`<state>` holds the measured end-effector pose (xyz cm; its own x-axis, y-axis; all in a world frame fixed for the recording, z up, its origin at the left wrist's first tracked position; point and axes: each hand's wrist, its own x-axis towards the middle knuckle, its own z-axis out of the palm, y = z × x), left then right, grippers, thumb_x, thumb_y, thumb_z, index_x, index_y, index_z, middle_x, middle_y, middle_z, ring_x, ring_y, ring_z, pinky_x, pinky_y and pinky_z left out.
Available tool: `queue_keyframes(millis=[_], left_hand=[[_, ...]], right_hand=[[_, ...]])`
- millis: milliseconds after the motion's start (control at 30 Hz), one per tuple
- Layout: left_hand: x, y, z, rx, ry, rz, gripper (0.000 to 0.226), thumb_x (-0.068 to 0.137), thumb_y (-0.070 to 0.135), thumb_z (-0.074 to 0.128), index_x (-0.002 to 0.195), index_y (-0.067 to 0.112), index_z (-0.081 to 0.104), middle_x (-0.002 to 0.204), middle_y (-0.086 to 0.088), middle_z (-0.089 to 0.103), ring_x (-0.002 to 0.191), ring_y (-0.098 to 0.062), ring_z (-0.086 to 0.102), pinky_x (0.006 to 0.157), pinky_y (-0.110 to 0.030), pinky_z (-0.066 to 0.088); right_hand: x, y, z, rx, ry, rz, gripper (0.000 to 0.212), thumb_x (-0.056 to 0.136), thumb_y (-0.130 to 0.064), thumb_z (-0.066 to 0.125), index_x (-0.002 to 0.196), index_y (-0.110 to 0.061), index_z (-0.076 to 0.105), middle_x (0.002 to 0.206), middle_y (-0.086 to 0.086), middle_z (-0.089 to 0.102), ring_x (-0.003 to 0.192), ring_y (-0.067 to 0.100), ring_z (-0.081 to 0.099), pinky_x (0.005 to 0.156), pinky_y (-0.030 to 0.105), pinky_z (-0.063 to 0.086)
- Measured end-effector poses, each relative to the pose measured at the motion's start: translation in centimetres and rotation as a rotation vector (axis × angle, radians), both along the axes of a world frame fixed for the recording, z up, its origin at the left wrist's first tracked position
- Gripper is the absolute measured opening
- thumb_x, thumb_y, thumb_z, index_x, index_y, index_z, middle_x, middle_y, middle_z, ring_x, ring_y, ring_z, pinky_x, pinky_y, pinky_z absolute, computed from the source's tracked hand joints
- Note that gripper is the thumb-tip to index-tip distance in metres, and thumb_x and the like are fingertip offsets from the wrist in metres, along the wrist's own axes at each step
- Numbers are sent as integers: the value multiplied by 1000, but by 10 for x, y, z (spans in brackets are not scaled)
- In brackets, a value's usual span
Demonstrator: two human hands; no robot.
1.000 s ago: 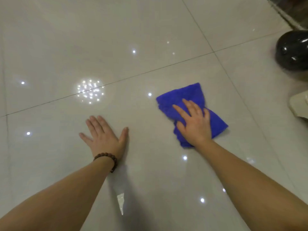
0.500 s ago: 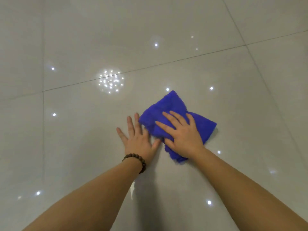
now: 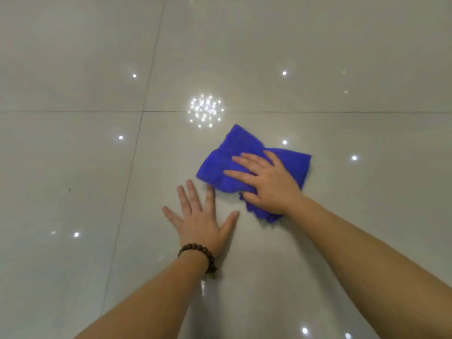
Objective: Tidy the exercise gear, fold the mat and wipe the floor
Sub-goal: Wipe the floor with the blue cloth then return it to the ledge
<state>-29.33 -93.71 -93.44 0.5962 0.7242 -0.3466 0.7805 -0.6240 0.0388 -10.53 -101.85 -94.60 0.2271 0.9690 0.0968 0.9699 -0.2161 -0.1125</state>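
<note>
Floor-wiping is the step in hand: the left hand [image 3: 199, 216], brown bead bracelet [image 3: 198, 255] at the wrist, lies flat with fingers spread on the glossy pale tiled floor [image 3: 73, 167], bracing. Just right of it, nearly touching its fingertips, the crumpled blue microfibre cloth [image 3: 230, 152] sits on the tile under the right hand [image 3: 266, 184], pressed down with straight fingers. Next comes a firm sweep over unwiped tile.

The flat right hand [image 3: 266, 184] covers the middle of the crumpled blue microfibre cloth [image 3: 234, 152], hiding that part. Both forearms run off the bottom edge. The brown beaded bracelet [image 3: 198, 253] shows only its upper side.
</note>
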Motion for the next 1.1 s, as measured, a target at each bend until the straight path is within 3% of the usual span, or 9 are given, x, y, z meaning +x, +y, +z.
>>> queue_keyframes(millis=[167,200,300,367,533,700,933,1000,1100], left_hand=[[-1,-2,-3,27,-47,-12,89,81,81,12,154,32,-4,160,-15,-10,146,-34,-17,107,-72,-8],[-1,-2,-3,17,-50,-5,89,82,80,16,154,29,7,161,-17,-3,147,-34,-11,107,-72,-5],[-1,-1,-5,10,-87,-10,82,81,75,33,143,23,44,157,-23,18,147,-38,6,105,-75,6],[-1,-1,-7,19,-87,-1,84,80,77,35,147,26,38,158,-21,17,147,-38,8,105,-75,9],[-1,0,-6,28,-99,-3,88,81,79,31,153,29,21,160,-17,9,148,-36,4,105,-75,9],[-1,1,-9,-7,-100,8,85,79,79,33,147,27,37,159,-17,14,148,-36,7,106,-74,7],[-2,1,5,-78,-18,-16,89,81,81,9,149,33,-21,156,-13,-28,141,-32,-31,105,-72,-10],[-2,1,7,-61,-16,-17,88,82,80,8,149,32,-22,156,-14,-28,142,-33,-30,105,-71,-10],[-4,-2,2,-25,-30,-33,88,82,81,8,150,32,-19,157,-14,-25,142,-33,-28,105,-72,-10]], right_hand=[[55,44,26,23,314,-1311,57,92,-43,42,146,-35,30,157,2,19,144,22,14,112,58,9],[29,73,30,-13,285,-1138,58,91,-43,43,147,-35,29,158,1,18,144,21,12,113,56,8],[-47,132,31,-187,280,117,58,89,-47,47,145,-42,29,157,-4,20,144,18,14,114,48,3],[-16,149,26,-238,134,406,57,90,-47,46,144,-44,29,156,-8,22,144,15,16,114,46,3],[62,160,27,-47,349,-1124,56,94,-44,39,147,-36,25,158,0,16,144,21,11,113,55,8],[-24,131,19,-154,206,176,58,85,-50,41,142,-43,34,154,-5,29,141,19,25,113,50,13],[16,-119,47,-108,330,-1525,57,96,-50,36,149,-35,21,158,6,14,144,26,12,111,56,7],[-10,-108,47,-175,341,-1662,58,96,-52,34,150,-35,18,159,5,11,144,26,10,110,57,7],[-62,-38,28,-87,257,-1207,55,92,-49,42,145,-37,33,155,3,26,141,25,22,107,55,15]])
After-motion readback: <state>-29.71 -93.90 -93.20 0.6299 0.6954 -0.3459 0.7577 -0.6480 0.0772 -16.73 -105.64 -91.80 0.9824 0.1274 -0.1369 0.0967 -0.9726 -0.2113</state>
